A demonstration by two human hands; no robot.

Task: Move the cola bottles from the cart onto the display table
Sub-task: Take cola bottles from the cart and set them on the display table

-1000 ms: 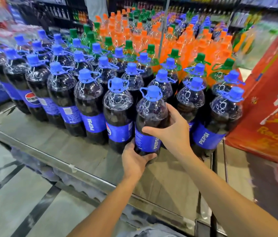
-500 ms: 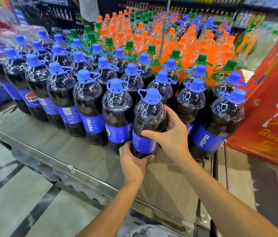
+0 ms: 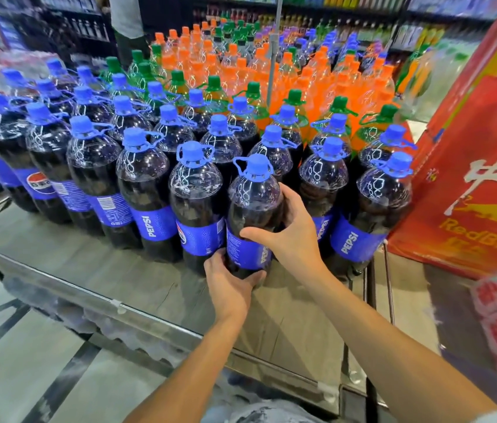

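1. Head view, bottle and hands: you are gripping one cola bottle (image 3: 253, 209) with both hands. It is standing upright at the front of the cola rows (image 3: 94, 166).
2. Your left hand (image 3: 229, 282) is curling round the bottle's foot, below the blue label, with the fingertips wrapping to the left side.
3. Your right hand (image 3: 290, 236) is clasping the bottle's right side at label height. The thumb is lying across the front and the fingers are reaching behind.
4. Whether the bottle's base is touching the worktop (image 3: 73, 257) cannot be told, since your left hand is covering it.
5. The held bottle is pressing against the cola bottle on its left, and more are standing just beside it on the right.
6. The grey worktop is showing a bare strip in front of the rows.
7. Orange soda bottles (image 3: 311, 83) are filling the worktop farther back, around a thin pole (image 3: 273, 56).
8. A red carton (image 3: 479, 184) is standing to the right, stocked shelves (image 3: 363, 13) are lining the back, and a tiled floor (image 3: 12, 346) is lying below.
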